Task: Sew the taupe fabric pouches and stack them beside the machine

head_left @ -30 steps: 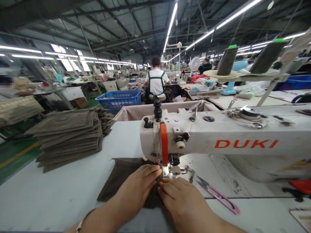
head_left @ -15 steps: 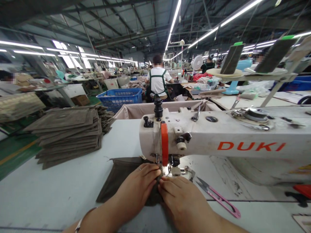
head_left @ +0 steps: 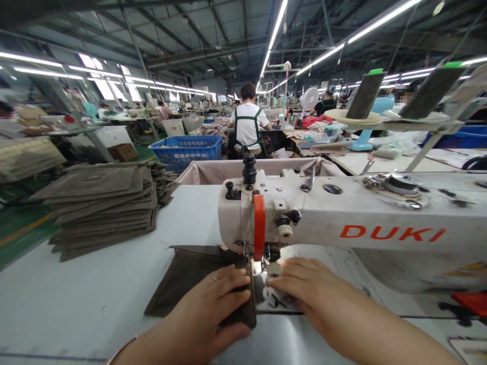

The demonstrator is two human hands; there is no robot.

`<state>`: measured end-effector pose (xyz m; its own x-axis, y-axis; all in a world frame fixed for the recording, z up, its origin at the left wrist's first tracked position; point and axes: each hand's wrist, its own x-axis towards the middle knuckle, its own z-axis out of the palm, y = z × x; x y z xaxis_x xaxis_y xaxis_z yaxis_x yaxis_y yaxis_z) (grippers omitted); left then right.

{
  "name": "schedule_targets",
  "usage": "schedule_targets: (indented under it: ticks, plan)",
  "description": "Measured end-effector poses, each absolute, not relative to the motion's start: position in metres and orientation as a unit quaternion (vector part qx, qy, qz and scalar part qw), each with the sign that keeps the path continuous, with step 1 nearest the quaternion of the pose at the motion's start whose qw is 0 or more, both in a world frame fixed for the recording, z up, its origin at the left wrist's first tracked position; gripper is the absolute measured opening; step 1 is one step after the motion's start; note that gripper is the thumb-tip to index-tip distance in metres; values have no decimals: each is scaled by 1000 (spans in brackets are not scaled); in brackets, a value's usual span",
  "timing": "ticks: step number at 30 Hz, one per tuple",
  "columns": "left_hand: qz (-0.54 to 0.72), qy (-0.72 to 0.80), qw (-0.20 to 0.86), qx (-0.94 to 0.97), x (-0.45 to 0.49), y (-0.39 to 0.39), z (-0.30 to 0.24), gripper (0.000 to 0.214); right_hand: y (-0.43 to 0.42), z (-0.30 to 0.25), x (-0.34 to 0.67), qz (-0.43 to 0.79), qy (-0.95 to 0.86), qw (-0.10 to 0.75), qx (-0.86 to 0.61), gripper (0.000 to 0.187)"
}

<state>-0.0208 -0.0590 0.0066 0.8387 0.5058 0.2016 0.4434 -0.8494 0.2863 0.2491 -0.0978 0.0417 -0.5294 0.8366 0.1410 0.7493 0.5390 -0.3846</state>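
My left hand (head_left: 207, 304) lies on a dark brown fabric piece (head_left: 190, 276) and holds it, just left of the presser foot (head_left: 272, 268) of the sewing machine (head_left: 342, 223). The fabric's folded edge runs down beside the needle area. My right hand (head_left: 300, 279) is open, its fingers spread flat over the metal machine bed to the right of the fabric. It touches no fabric that I can see. The pink-handled thread snips are hidden beneath my right forearm.
A tall stack of brown fabric pieces (head_left: 99, 208) sits on the white work table (head_left: 95, 284) to the left. Behind the machine hangs a beige cloth bin (head_left: 251, 170). Beyond it are a blue plastic basket (head_left: 184, 149) and a seated co-worker (head_left: 247, 124).
My right hand has left the fabric and moved right onto the machine bed, covering the snips. My left hand has shifted slightly lower on the fabric.
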Motion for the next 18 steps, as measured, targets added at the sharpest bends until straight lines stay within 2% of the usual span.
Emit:
schedule_targets:
  ticks: [2,4,6,9,13,18]
  plan:
    - [167,236,102,952,-17,-65,8,33,-91,30,252,148,-832,169,-507,40]
    - [201,233,83,948,-10,-69,9,34,-83,15,247,142,-791,192,-563,21]
    - [219,239,55,945,-4,-72,9,34,-80,4,239,110,-769,210,-594,13]
    - [212,230,1,950,0,-71,7,34,-87,1,230,73,-808,245,-530,3]
    - [255,224,-28,940,-6,-65,4,37,-105,4,223,121,-886,287,-343,14]
    - [220,189,-13,957,-9,-64,-3,42,-108,-7,214,98,-906,245,-330,18]
